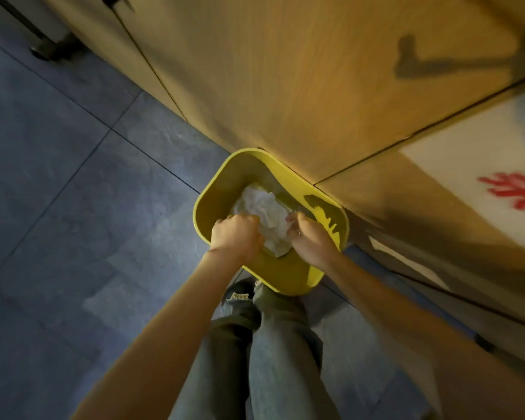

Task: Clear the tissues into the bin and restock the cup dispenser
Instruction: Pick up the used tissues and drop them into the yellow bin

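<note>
A yellow bin (pixel 225 183) stands on the floor against a wooden cabinet. Crumpled white tissues (pixel 264 210) lie in what looks like a shallow clear tray held over the bin's mouth. My left hand (pixel 235 236) is closed on the tray's left edge. My right hand (pixel 309 237) is closed on its right edge, fingers touching the tissues. Both hands hover just above the bin's near rim. No cup dispenser is in view.
The wooden cabinet front (pixel 285 86) fills the upper frame, with a white sign with red marks (pixel 497 177) at right. Grey floor tiles (pixel 73 207) spread to the left. My legs in jeans (pixel 264 344) stand right behind the bin.
</note>
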Tool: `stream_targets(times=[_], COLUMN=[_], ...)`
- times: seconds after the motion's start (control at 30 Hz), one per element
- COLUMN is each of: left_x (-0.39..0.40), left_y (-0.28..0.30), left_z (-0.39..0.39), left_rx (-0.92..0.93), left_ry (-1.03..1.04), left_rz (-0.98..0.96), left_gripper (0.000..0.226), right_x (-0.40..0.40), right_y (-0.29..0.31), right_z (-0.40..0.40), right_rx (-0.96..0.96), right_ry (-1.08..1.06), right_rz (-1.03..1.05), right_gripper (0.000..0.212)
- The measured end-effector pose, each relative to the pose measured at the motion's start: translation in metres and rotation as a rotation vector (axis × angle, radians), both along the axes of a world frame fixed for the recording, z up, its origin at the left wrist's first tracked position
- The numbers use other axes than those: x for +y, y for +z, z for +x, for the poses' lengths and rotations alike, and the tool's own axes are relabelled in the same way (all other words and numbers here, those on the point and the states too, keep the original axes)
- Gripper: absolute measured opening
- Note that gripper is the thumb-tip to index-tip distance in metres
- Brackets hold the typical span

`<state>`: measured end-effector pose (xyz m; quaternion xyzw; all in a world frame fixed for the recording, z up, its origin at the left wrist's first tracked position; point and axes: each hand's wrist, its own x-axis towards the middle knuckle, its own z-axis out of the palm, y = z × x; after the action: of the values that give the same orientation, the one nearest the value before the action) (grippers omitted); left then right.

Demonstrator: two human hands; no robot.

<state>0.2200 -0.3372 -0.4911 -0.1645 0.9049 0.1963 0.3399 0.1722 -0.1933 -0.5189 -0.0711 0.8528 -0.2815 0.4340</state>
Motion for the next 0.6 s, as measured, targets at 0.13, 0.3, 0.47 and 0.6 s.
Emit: stream_targets(times=[0.13, 0.3, 0.47, 0.6], left_x=[-0.006, -0.020, -0.018, -0.002], left_y=[0.085, 0.200, 0.306, 0.371], left_z=[0.000, -0.002, -0.014, -0.036], left_rx=[0.141, 0.283, 0.442, 0.566], left_ry=[0.066, 0.071, -0.039, -0.069], left_rz=[0.081, 0.072, 0.076, 0.149], left_gripper=[0.028, 0.024, 0.020, 0.013], right_x=[-0.009, -0.010, -0.001, 0.018], right_y=[0.090, 0.206, 0.310, 0.375], right_z=[0.004, 0.002, -0.001, -0.015], right_rx=[0.136, 0.323, 0.574, 0.706], right_ry=[-0.069, -0.170, -0.312, -0.451], right_rz=[-0.081, -0.172, -0.256, -0.298], right_gripper=[0.022, 0.016, 0.008, 0.005])
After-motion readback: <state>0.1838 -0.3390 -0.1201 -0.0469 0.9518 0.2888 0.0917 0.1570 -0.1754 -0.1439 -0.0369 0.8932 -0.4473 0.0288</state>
